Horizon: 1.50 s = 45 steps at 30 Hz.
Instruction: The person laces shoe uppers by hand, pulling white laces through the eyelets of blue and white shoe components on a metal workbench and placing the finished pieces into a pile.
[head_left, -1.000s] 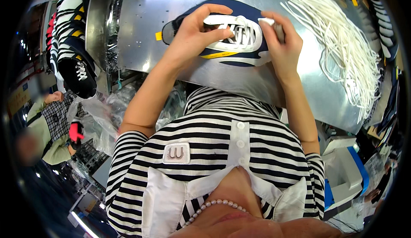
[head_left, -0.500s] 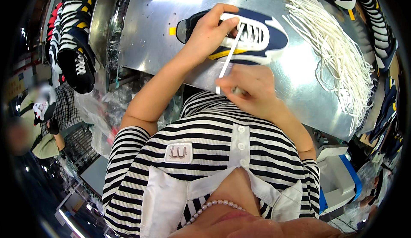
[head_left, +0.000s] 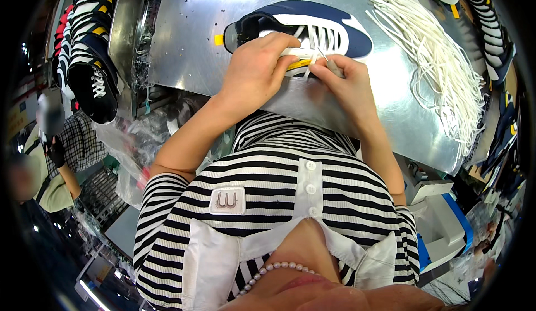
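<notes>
A navy and white sneaker (head_left: 358,36) lies on the metal table, toe to the right, with white laces (head_left: 322,36) crossing its opening. My left hand (head_left: 254,70) is closed on the near edge of the shoe's opening, thumb and fingers pinching the white eyelet strip. Against the same edge, nearer the toe, my right hand (head_left: 350,81) grips a thin-tipped hand tool (head_left: 335,68) with a pale handle. The tool's metal tip meets the eyelets, and a lace end lies by my right fingertips. Whether those fingers also pinch the lace, I cannot tell.
A large bundle of white laces (head_left: 432,70) spreads over the right side of the metal table (head_left: 190,48). Stacked sneakers (head_left: 92,82) stand at the left, and more shoes (head_left: 491,37) line the far right. Another person (head_left: 50,171) is at the left; a grey and blue bin (head_left: 441,227) stands lower right.
My right hand has moved up from near my body to the shoe's near edge. The lace is no longer pulled taut toward me. My left hand has shifted down to the near eyelet strip.
</notes>
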Each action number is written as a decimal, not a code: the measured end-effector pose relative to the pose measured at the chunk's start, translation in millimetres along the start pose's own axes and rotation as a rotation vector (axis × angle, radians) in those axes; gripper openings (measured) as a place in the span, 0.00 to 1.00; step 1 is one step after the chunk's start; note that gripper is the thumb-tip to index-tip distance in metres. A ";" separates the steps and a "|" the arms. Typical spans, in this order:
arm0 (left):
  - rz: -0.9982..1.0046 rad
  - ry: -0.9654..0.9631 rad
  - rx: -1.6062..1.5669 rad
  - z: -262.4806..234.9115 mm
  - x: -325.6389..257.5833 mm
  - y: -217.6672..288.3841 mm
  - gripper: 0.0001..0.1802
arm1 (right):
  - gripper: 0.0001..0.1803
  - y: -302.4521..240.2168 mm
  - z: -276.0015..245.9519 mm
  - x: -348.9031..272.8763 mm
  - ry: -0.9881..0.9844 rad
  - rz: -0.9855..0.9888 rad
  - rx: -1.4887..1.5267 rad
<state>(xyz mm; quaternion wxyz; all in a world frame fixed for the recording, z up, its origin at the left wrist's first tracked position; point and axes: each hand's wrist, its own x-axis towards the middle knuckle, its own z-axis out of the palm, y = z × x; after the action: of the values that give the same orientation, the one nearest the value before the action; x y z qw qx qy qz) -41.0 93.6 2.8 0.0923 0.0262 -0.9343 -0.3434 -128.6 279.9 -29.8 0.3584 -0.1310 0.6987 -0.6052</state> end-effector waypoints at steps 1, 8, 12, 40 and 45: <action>-0.033 0.003 -0.023 1.7 1.4 -2.6 0.11 | 0.08 5.5 5.3 4.8 0.042 0.053 -0.015; -0.049 -0.064 -0.126 -0.1 2.8 -3.2 0.14 | 0.05 4.1 20.1 12.1 0.103 -0.185 0.267; -0.190 -0.061 0.014 8.1 6.4 -0.1 0.15 | 0.08 -2.5 24.9 16.7 0.129 -0.157 0.136; 0.014 -0.089 -0.032 12.4 -5.6 -0.9 0.15 | 0.11 -33.7 -20.6 -22.0 -0.038 0.030 -0.573; 0.009 -0.311 -0.088 4.6 3.4 -0.7 0.12 | 0.09 -3.6 -37.2 16.5 0.178 -0.481 -0.201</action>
<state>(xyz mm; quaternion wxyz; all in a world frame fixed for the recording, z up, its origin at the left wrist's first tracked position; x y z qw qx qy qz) -45.2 95.6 -0.5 -0.0511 -0.0356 -0.9215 -0.3834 -165.7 296.8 -31.7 0.1265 -0.2743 0.7329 -0.6096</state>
